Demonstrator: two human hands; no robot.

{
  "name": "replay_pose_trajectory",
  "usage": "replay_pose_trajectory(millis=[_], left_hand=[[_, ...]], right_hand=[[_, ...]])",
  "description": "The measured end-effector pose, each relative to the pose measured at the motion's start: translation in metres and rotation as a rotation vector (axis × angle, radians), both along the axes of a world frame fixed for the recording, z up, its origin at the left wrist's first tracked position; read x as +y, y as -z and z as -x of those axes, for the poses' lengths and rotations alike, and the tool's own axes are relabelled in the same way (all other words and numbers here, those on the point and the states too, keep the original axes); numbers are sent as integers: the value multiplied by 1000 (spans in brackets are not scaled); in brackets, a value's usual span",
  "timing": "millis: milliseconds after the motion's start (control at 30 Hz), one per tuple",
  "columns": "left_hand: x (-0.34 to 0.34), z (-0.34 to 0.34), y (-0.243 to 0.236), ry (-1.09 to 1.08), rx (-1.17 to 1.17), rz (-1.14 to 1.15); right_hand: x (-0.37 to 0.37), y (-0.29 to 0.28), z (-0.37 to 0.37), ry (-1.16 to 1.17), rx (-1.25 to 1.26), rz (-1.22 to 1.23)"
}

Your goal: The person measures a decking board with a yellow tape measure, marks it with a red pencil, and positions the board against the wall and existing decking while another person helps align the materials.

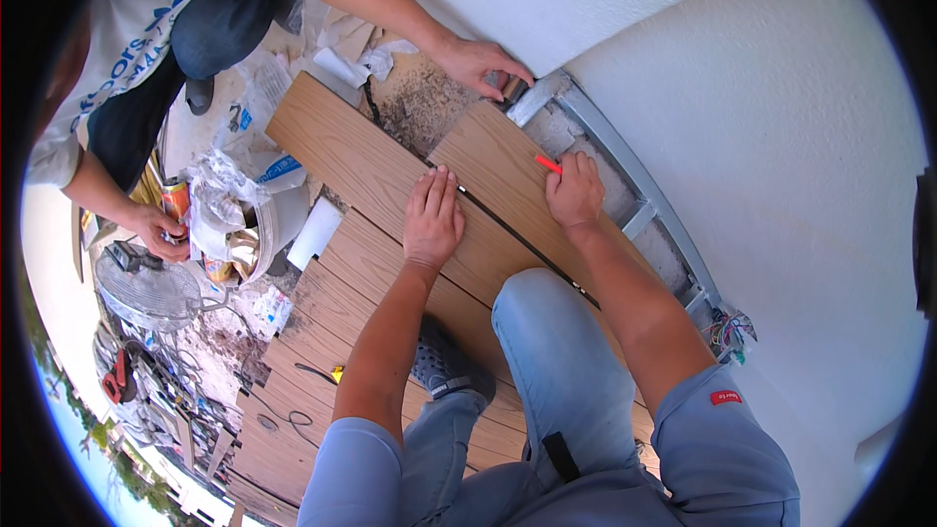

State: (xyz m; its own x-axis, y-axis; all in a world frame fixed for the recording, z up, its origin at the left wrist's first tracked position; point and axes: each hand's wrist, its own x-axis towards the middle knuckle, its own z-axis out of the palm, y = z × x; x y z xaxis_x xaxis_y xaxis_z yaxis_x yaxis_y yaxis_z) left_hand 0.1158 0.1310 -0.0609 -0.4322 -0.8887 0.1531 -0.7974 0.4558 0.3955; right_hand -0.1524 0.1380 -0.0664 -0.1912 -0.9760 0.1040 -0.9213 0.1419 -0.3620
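My left hand (434, 220) lies flat, fingers stretched out, on a brown wood-grain deck board (337, 141), its fingertips beside a narrow dark gap with a black strip (508, 226). Across that gap is another deck board (488, 151) with a rounded far end. Over this board my right hand (576, 193) is closed around a red pencil or marker (548, 164), whose red end points left. To its right, a silver metal frame (634, 166) follows the curved white wall.
At the far end of the frame a co-worker's hand (483, 66) touches a small block by the wall. The co-worker's other hand (164, 232) is near a can (176, 199). A white bucket (281, 220), fan (146, 293), loose wires (727, 332) and a yellow tool (338, 374) lie around.
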Motion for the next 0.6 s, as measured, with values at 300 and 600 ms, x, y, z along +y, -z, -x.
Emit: replay_pose_trajectory(millis=[300, 600], left_hand=[[-1, 0, 0, -4, -3, 2], [-1, 0, -2, -8, -5, 14]], right_hand=[[0, 1, 1, -1, 13, -8], [-1, -1, 0, 12, 14, -49]])
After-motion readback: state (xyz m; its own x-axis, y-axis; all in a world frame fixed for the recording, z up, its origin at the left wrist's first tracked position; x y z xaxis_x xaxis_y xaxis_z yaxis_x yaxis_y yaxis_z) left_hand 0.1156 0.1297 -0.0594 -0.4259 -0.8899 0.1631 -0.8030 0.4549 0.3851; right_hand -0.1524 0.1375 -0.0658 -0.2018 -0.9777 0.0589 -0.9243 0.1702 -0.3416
